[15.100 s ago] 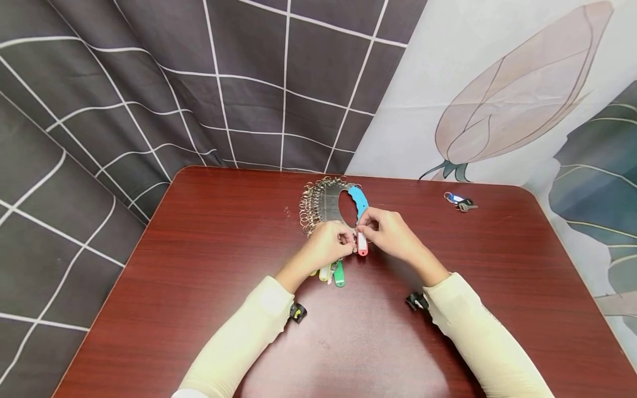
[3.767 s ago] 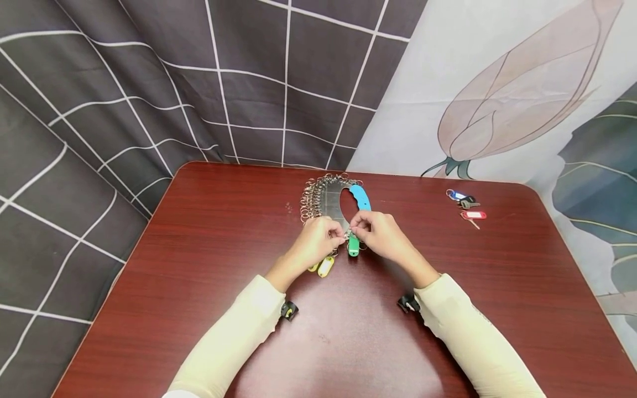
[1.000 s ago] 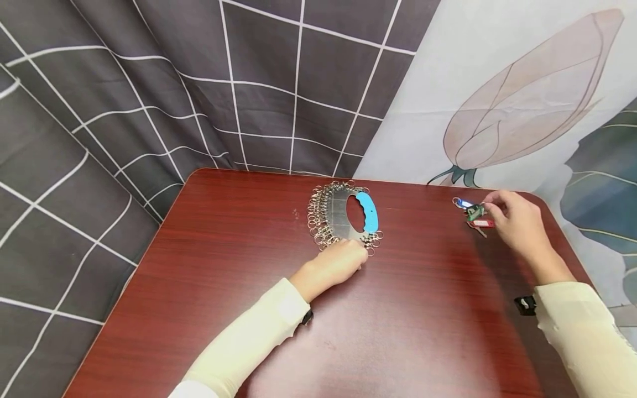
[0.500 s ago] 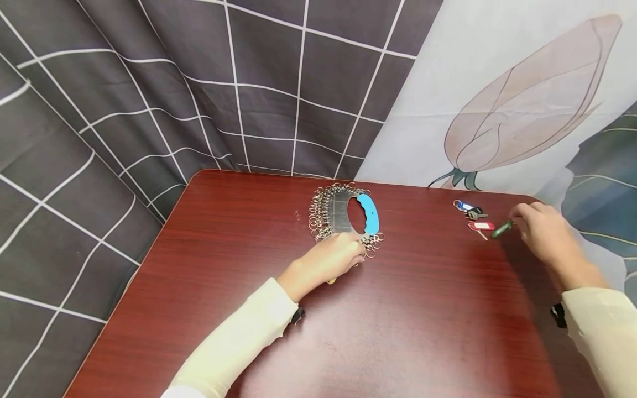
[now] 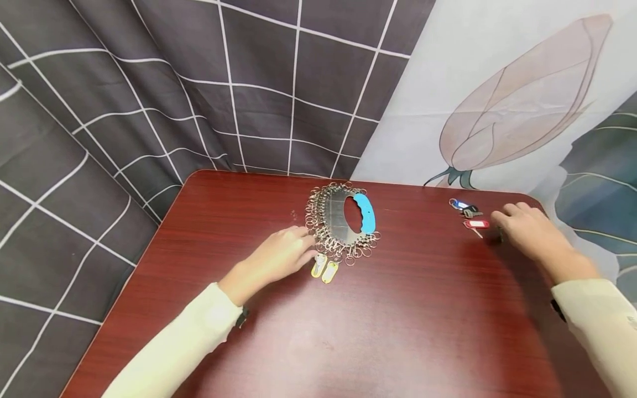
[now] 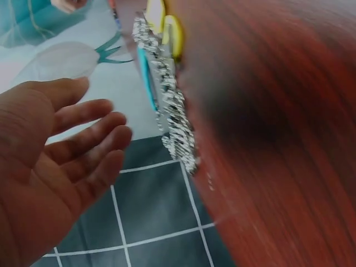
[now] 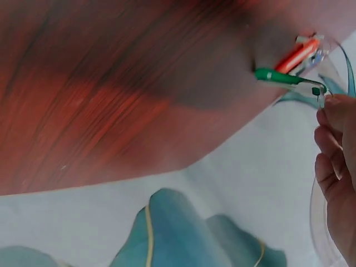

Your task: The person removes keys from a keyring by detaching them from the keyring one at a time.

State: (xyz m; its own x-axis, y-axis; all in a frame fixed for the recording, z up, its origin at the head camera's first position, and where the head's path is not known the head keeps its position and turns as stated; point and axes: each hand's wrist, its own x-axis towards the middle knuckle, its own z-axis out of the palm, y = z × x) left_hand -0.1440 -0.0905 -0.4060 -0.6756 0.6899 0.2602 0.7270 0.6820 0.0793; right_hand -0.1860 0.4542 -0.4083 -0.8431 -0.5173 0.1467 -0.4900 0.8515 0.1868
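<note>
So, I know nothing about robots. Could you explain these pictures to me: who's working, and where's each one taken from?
No robot here: it's a person's bare left hand and right hand. The widest picture looks down from the head; the other two are taken from the left and right wrists. On the reddish table lies a metal plate with a blue handle and many small rings. Two yellow tags lie by its edge; a blue tag, a red tag and keys lie farther right. The right hand pinches a green tag by one end; the left holds nothing.
</note>
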